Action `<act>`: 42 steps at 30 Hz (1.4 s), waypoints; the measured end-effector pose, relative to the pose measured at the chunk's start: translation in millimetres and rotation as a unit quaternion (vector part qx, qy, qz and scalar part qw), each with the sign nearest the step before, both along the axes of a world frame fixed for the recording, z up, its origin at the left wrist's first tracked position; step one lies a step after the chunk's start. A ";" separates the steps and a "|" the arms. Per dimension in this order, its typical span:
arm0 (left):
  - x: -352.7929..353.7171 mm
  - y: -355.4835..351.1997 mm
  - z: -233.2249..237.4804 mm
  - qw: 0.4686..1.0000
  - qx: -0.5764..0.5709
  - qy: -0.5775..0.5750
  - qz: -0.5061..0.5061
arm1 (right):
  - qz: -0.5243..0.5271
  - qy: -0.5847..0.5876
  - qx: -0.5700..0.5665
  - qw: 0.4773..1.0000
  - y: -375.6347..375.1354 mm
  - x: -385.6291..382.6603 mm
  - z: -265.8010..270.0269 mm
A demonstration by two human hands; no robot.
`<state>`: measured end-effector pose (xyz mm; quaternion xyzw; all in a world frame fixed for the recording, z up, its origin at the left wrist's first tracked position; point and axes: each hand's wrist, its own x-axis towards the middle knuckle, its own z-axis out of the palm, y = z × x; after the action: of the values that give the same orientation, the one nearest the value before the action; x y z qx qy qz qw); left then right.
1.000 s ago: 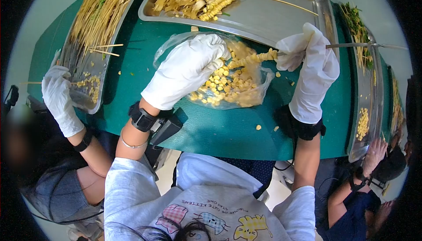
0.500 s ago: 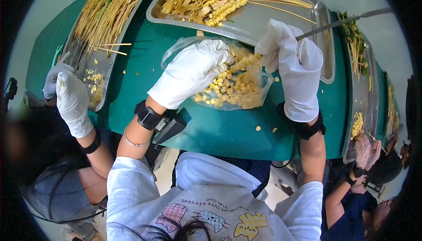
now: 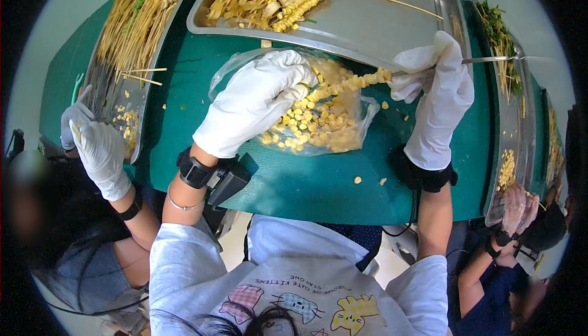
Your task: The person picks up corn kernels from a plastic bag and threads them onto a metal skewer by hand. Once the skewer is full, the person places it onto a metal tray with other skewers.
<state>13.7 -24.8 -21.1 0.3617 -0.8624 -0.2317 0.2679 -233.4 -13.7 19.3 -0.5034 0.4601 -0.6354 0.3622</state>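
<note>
A clear plastic bag (image 3: pixel 370 115) lies on the green table, with many small yellow pieces (image 3: pixel 306 121) that look like corn kernels in and on it. Over its left part, my left hand (image 3: pixel 257 100), in a white glove, has its fingers pinched at the left end of a threaded row of these pieces. That row sits on a skewer (image 3: pixel 355 82) running rightward to my right hand (image 3: pixel 432 91). Also gloved in white, my right hand grips the skewer, whose thin bare shaft sticks out to the right. My left fingertips are partly hidden.
Beyond the bag stands a metal tray (image 3: pixel 380 26) with filled skewers (image 3: pixel 300 8) and bare sticks. Another tray (image 3: pixel 144 106) of skewers is at left, beside a co-worker's gloved hand (image 3: pixel 101 155). At right, another person's hands (image 3: pixel 517 207) work over a tray (image 3: pixel 493 195). Loose pieces (image 3: pixel 358 180) dot the green table (image 3: pixel 294 195).
My right hand has moved right, and more of the threaded row shows between my hands. The skewer's shaft has swung from slanting upward to nearly level. The view has shifted slightly.
</note>
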 end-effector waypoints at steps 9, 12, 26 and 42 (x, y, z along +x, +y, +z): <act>-1.5 2.9 5.4 0.999 0.020 -0.037 0.026 | -0.010 0.030 -0.001 1.000 3.1 -3.5 -3.6; -3.7 4.9 6.3 0.997 0.011 -0.057 0.047 | -0.039 0.005 -0.023 0.999 1.3 -10.7 -1.1; -12.3 2.8 -1.6 0.993 -0.015 -0.069 0.092 | -0.012 0.039 -0.020 0.999 3.6 -11.0 -0.9; -11.8 3.8 3.9 0.998 0.016 -0.002 0.058 | -0.014 0.023 -0.046 0.999 6.9 -3.9 -0.2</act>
<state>1.9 -21.0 -17.2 0.4155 -0.8370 -0.2284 0.2731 -237.3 -6.8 19.1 -0.5276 0.4456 -0.6492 0.3189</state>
